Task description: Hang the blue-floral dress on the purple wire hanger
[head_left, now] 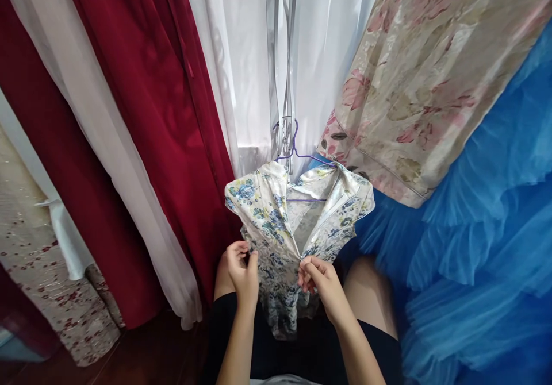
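Note:
A sleeveless-looking dress (267, 224) with blue flowers on a pale ground hangs in front of me on a purple hanger (295, 149). Its zipper is undone from the neck to about mid-bodice, so the two sides spread in a V. My right hand (317, 276) pinches the zipper pull (301, 257) at the bottom of that V. At the dress's left edge is my left hand (242, 267), its fingers loosely bent and the thumb apart from them, with nothing visible between. The dress's lower part hangs between my knees.
Red drapes (159, 115) and a sheer pale cloth (99, 103) hang at left, beside a flower-patterned cloth (77, 310). White fabric (245, 57) and silvery straps (290, 57) are behind the hanger. A pink floral garment (409, 86) and blue ruffled tulle (474, 247) crowd the right.

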Available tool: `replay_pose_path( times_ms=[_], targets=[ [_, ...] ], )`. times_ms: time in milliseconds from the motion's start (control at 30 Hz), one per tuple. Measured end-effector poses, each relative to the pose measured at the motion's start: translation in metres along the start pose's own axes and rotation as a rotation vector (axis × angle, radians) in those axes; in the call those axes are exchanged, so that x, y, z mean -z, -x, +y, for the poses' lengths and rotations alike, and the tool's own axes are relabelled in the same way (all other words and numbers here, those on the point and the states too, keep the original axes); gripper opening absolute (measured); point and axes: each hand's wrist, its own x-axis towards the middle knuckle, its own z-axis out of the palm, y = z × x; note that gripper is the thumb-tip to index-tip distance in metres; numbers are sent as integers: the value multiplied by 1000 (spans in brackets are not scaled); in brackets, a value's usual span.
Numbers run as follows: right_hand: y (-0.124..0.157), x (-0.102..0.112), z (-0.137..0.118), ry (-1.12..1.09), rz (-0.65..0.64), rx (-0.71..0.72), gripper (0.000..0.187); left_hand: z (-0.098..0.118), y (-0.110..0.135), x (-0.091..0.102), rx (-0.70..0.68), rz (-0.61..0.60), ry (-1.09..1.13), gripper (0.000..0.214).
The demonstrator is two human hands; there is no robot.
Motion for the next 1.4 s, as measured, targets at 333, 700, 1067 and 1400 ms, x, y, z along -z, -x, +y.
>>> replay_pose_path(
  times_ms=[333, 700, 1067, 1400],
  targets=[
    [-1, -2, -20, 21, 70, 32, 20, 18, 64, -39, -66, -628, -124, 18],
    [-98, -30, -164, -18, 77, 339, 16, 39, 62, -18, -190, -935, -384, 12],
    [-63, -21, -148, 96, 37, 486, 16, 136, -63, -71, -607, -574, -125, 31],
    [-81, -18, -95, 335, 182, 451, 23, 167, -100, -66, -748, -317, -154, 15]
  ],
)
